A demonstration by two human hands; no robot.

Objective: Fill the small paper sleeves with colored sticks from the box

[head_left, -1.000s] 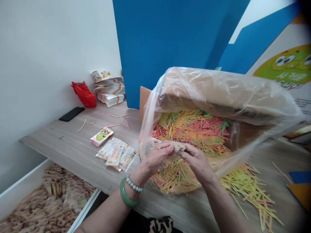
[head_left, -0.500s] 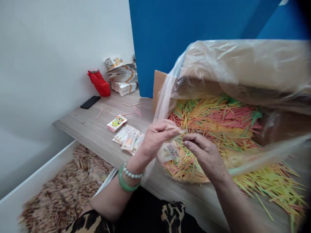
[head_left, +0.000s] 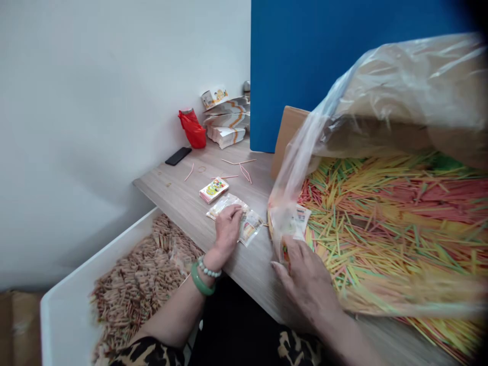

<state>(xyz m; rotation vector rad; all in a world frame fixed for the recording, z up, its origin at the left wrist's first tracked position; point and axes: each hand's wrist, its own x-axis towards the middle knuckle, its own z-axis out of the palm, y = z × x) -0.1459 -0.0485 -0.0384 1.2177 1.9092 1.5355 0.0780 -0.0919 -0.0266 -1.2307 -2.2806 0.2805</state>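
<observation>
the left hand [head_left: 227, 229], fingers curled, partly hides packets [head_left: 252, 226] left of the cut-off plastic bag [head_left: 292, 170]; the right hand's [head_left: 307, 274] thumb stands wide. i cannot tell either grip.

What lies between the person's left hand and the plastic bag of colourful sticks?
In the head camera's view, a clear printed packet lies on the table between the left hand and the plastic bag.

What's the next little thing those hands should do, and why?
Maybe the right hand should pinch the white printed piece. That hand looks open and is right next to it, while the left hand is busy over the clear packets.
</observation>
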